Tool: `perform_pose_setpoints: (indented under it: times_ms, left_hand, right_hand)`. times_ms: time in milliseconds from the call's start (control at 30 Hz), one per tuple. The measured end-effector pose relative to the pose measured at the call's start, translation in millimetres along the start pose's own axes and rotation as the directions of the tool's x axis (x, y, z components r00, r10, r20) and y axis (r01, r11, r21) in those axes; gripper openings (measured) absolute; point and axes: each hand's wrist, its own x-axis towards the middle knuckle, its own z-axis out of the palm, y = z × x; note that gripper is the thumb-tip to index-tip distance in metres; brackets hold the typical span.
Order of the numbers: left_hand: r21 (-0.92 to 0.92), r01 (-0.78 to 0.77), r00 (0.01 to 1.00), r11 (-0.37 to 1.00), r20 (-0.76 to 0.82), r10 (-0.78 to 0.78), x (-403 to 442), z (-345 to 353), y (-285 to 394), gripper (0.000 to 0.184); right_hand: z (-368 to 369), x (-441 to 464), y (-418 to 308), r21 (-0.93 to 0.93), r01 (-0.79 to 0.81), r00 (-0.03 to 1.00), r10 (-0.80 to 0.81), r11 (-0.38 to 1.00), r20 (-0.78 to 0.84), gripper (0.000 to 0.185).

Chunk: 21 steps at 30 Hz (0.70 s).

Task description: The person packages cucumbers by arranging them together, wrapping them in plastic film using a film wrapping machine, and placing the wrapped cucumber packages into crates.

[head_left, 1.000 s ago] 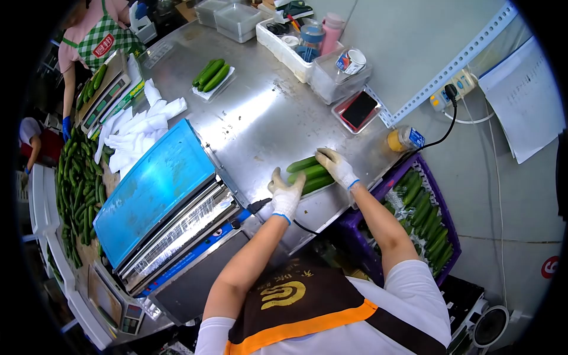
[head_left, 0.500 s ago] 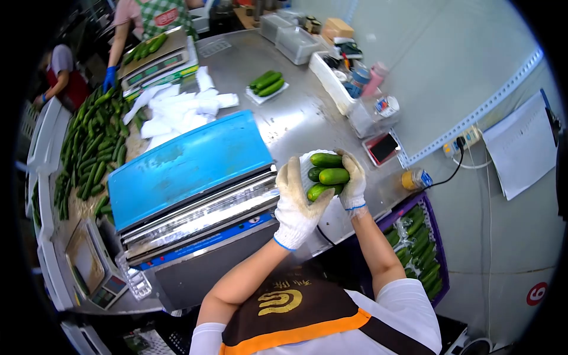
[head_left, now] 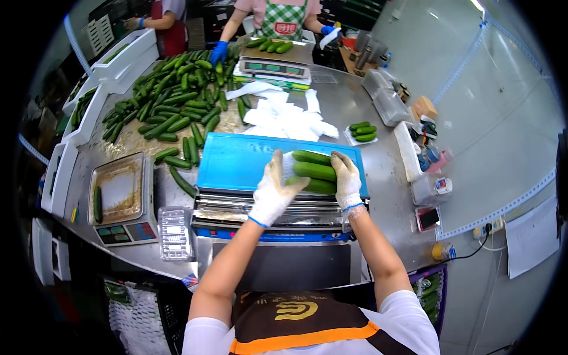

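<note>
Between my two gloved hands are several green cucumbers (head_left: 315,171), lying side by side on a white sheet or tray (head_left: 288,164). My left hand (head_left: 274,194) grips the left side, its thumb across the lowest cucumber. Fingers of my right hand (head_left: 347,182) curl over the right ends. The bundle is above the blue top (head_left: 234,163) of a film-wrapping machine; whether it touches that surface I cannot tell. Metal rollers (head_left: 236,208) run along the machine's near side, below my hands.
Loose cucumbers (head_left: 171,106) are piled at back left, near a co-worker's blue-gloved hand (head_left: 219,53). White sheets (head_left: 287,121) lie behind the machine. Scales (head_left: 118,189) and clear trays (head_left: 176,234) stand at left. Another cucumber pack (head_left: 362,132) sits at right, near a phone (head_left: 428,219).
My view has turned left and levelled. Both hands have brought the cucumbers from beside the machine's right end to above its blue top, still holding them.
</note>
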Motion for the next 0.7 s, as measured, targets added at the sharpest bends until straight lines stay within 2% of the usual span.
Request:
perform_pose_setpoints:
  times_ms: [33,100,133,233,333,367,400,467,500,533,567,600,700]
  left_hand:
    - [0.017,-0.025,0.999,1.0,-0.021,0.025,7.6,-9.4,-14.9,0.092]
    - [0.13,0.023,0.998,0.991,0.062,-0.031,22.9,-27.4,-43.1,0.091]
    - [0.238,0.072,0.983,0.969,0.149,-0.109,23.4,-44.9,-37.0,0.088]
    - [0.332,0.079,0.975,0.94,0.169,-0.141,28.1,-71.7,-33.8,0.083]
    - [0.207,0.021,1.0,0.978,-0.004,-0.02,45.2,-70.5,-55.0,0.056]
    - [0.175,0.009,0.999,0.984,-0.039,-0.002,51.2,-68.8,-57.8,0.053]
    - [0.184,0.042,0.999,0.982,-0.013,-0.04,58.0,-67.2,-56.5,0.052]
    - [0.204,0.106,0.993,0.973,0.034,-0.115,71.4,-63.3,-52.7,0.052]
    - [0.163,0.137,0.984,0.977,0.09,-0.153,76.4,-63.0,-52.1,0.054]
    - [0.123,0.168,0.972,0.978,0.147,-0.186,81.2,-62.7,-51.3,0.055]
    - [0.085,0.201,0.955,0.976,0.206,-0.214,86.5,-62.6,-50.9,0.057]
    - [0.128,0.224,0.933,0.966,0.259,-0.251,93.9,-59.3,-56.7,0.062]
    - [0.144,0.162,0.92,0.976,0.335,-0.202,107.1,-54.0,-64.8,0.066]
  right_hand:
    - [10.3,6.1,7.5,-0.078,0.007,0.999,-0.004,0.997,0.043,0.039]
    - [25.9,11.3,14.4,-0.297,0.026,0.99,0.017,0.954,0.139,0.046]
    - [31.5,9.0,3.9,-0.402,0.008,0.975,0.082,0.916,0.207,0.05]
    - [29.9,15.5,-9.3,-0.494,0.079,0.938,0.104,0.866,0.332,0.051]
    - [25.5,32.1,-19.1,-0.65,0.19,0.946,0.04,0.736,0.322,0.052]
    - [24.1,38.9,-19.4,-0.681,0.236,0.946,-0.005,0.694,0.323,0.052]
    - [25.5,44.9,-19.1,-0.593,0.155,0.941,0.064,0.79,0.332,0.039]
    - [27.7,52.5,-21.9,-0.624,0.162,0.889,0.161,0.765,0.429,0.038]
    - [28.1,53.9,-25.1,-0.637,0.169,0.856,0.209,0.752,0.473,0.037]
    - [30.5,51.4,-32.8,-0.678,0.256,0.846,0.18,0.689,0.502,0.035]
    - [31.6,52.0,-34.2,-0.686,0.246,0.839,0.204,0.685,0.505,0.035]
    - [32.1,52.4,-34.6,-0.694,0.235,0.831,0.229,0.681,0.506,0.035]
    - [29.4,51.9,-35.8,-0.656,0.18,0.811,0.268,0.733,0.521,0.035]
